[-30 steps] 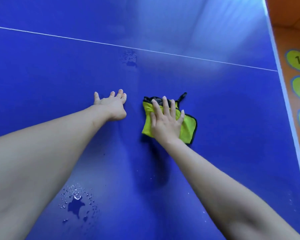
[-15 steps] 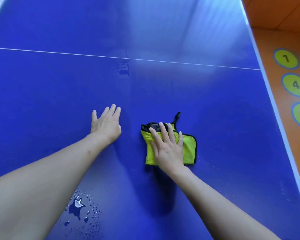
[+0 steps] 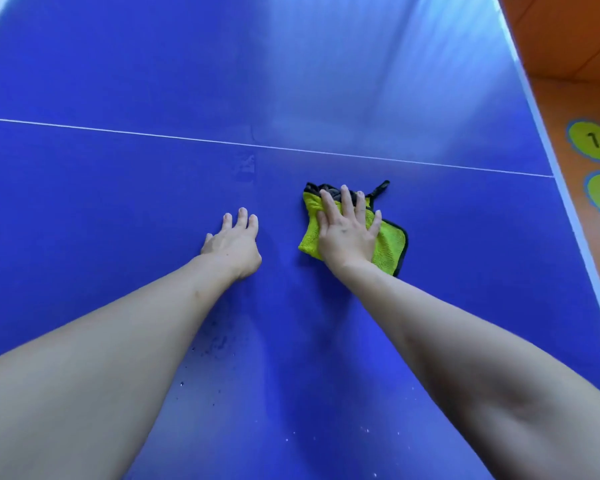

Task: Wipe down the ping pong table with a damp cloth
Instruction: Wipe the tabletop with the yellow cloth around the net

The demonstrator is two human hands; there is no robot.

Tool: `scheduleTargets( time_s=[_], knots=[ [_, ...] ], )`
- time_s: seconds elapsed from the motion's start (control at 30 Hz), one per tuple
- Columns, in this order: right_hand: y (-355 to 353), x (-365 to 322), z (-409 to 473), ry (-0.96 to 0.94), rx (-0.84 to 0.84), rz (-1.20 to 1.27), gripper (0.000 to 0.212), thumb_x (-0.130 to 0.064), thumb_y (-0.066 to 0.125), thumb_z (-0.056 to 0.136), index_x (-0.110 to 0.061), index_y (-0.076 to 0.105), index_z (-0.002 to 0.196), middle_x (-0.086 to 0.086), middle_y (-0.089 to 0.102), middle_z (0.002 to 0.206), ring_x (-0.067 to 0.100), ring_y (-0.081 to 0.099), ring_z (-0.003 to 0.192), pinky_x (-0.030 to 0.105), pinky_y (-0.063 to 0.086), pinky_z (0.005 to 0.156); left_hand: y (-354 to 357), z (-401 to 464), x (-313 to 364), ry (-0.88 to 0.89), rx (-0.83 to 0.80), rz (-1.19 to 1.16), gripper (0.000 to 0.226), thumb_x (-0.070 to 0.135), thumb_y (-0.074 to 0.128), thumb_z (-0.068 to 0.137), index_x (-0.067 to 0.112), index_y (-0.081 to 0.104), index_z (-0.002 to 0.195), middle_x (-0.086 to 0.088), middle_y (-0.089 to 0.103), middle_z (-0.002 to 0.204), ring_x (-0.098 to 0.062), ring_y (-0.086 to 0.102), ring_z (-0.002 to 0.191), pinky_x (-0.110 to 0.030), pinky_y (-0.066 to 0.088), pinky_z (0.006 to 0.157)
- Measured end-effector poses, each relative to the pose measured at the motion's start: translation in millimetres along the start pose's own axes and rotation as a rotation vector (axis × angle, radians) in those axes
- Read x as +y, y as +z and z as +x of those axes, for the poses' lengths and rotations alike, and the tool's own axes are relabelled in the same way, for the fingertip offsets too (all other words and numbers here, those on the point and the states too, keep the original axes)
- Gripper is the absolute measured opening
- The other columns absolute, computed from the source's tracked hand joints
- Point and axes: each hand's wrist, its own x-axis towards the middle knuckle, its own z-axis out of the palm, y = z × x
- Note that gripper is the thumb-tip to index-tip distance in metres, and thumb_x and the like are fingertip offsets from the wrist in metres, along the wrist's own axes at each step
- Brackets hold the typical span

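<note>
Right hand (image 3: 347, 237) flat on cloth (image 3: 388, 245), fingers straight, pressing, not gripping. Left hand (image 3: 234, 242) braces flat on table (image 3: 118, 202). Unwiped surface and white line (image 3: 118, 130) lie just ahead of fingertips.

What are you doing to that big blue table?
A person is wiping the blue ping pong table with a yellow-green cloth. The right hand lies flat on the cloth with straight fingers and presses it onto the table, just short of the white line. The left hand rests on the bare table beside it. Small water drops sit on the surface between the arms.
</note>
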Motion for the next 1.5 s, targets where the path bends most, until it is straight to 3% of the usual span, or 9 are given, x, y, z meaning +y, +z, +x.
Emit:
scheduleTargets(
  time_s=[0.13, 0.37, 0.47, 0.53, 0.6, 0.77, 1.0, 1.27, 1.5],
  knots=[
    [-3.2, -45.4, 49.5, -0.050, -0.010, 0.029, 0.051, -0.054, 0.020, 0.110, -0.051, 0.020, 0.161, -0.009, 0.006, 0.176, 0.024, -0.006, 0.163, 0.064, -0.006, 0.125, -9.8, -4.1, 6.1, -0.043, -0.068, -0.023, 0.080, 0.005, 0.028, 0.087, 0.022, -0.004, 0.159, 0.007, -0.017, 0.165, -0.023, -0.009, 0.154, -0.052, 0.031, 0.114],
    [-6.5, -55.8, 81.3, -0.275, -0.038, 0.019, 0.052, -0.061, 0.023, 0.108, -0.051, 0.026, 0.159, -0.008, 0.012, 0.176, 0.022, -0.001, 0.163, 0.063, -0.001, 0.126, -17.3, -5.9, 10.8, -0.099, -0.088, 0.035, 0.081, 0.011, 0.029, 0.085, 0.028, -0.002, 0.159, 0.011, -0.014, 0.166, -0.016, -0.006, 0.154, -0.053, 0.006, 0.122],
    [-18.4, -3.6, 84.9, -0.273, -0.006, 0.017, 0.049, -0.059, 0.028, 0.109, -0.053, 0.030, 0.157, -0.011, 0.016, 0.174, 0.017, 0.004, 0.162, 0.059, 0.002, 0.127, -21.1, -4.7, 20.0, -0.149, -0.079, 0.104, 0.079, 0.010, 0.029, 0.085, 0.024, 0.005, 0.158, 0.007, -0.005, 0.167, -0.018, 0.000, 0.154, -0.053, 0.008, 0.121],
    [-29.6, 52.8, 88.6, -0.195, 0.023, 0.021, 0.048, -0.058, 0.031, 0.108, -0.053, 0.033, 0.156, -0.013, 0.018, 0.174, 0.015, 0.005, 0.162, 0.058, 0.004, 0.128, -22.0, -3.0, 33.3, -0.181, 0.003, 0.153, 0.063, 0.014, 0.031, 0.088, 0.016, 0.028, 0.151, -0.003, 0.022, 0.161, -0.021, 0.017, 0.150, -0.052, 0.016, 0.119],
    [-43.6, 117.8, 92.0, -0.090, 0.045, 0.020, 0.049, -0.058, 0.031, 0.108, -0.052, 0.034, 0.156, -0.013, 0.018, 0.174, 0.013, 0.005, 0.162, 0.057, 0.004, 0.128, -16.2, -3.9, 53.3, -0.175, 0.175, 0.134, 0.042, 0.019, 0.035, 0.091, 0.016, 0.047, 0.132, -0.002, 0.047, 0.136, -0.020, 0.034, 0.137, -0.046, 0.027, 0.112],
    [-84.1, 254.8, 102.3, 0.130, 0.055, 0.030, 0.051, -0.058, 0.029, 0.109, -0.048, 0.032, 0.159, -0.013, 0.015, 0.175, 0.015, 0.005, 0.162, 0.057, 0.003, 0.128, -2.9, -1.5, 136.2, 0.029, 0.439, 0.015, 0.055, 0.019, 0.045, 0.092, 0.020, 0.041, 0.147, -0.001, 0.046, 0.141, -0.019, 0.044, 0.129, -0.038, 0.035, 0.101],
    [-113.2, 353.0, 122.0, 0.271, 0.091, 0.065, 0.051, -0.053, 0.029, 0.110, -0.047, 0.031, 0.161, -0.010, 0.014, 0.175, 0.016, 0.005, 0.162, 0.060, 0.004, 0.127, 8.3, -1.3, 249.3, 0.203, 0.461, 0.060, 0.055, 0.024, 0.048, 0.091, 0.023, 0.042, 0.146, 0.001, 0.046, 0.138, -0.019, 0.049, 0.119, -0.035, 0.038, 0.094],
    [-103.0, 336.6, 93.8, 0.353, 0.091, 0.068, 0.055, -0.054, 0.023, 0.110, -0.046, 0.019, 0.164, -0.007, 0.007, 0.176, 0.022, 0.001, 0.162, 0.063, 0.005, 0.125, 24.4, -6.5, 278.1, 0.249, 0.454, 0.050, 0.045, 0.020, 0.053, 0.085, 0.020, 0.057, 0.130, -0.001, 0.055, 0.127, -0.023, 0.055, 0.106, -0.037, 0.041, 0.084],
    [-78.3, 262.2, 68.8, 0.344, 0.085, 0.038, 0.056, -0.055, 0.019, 0.110, -0.046, 0.014, 0.165, -0.007, 0.004, 0.176, 0.023, -0.001, 0.162, 0.064, 0.003, 0.125, 28.3, -14.3, 209.0, 0.205, 0.461, 0.039, 0.049, 0.023, 0.050, 0.088, 0.021, 0.052, 0.137, 0.001, 0.052, 0.132, -0.020, 0.053, 0.112, -0.035, 0.041, 0.088]
  ],
)
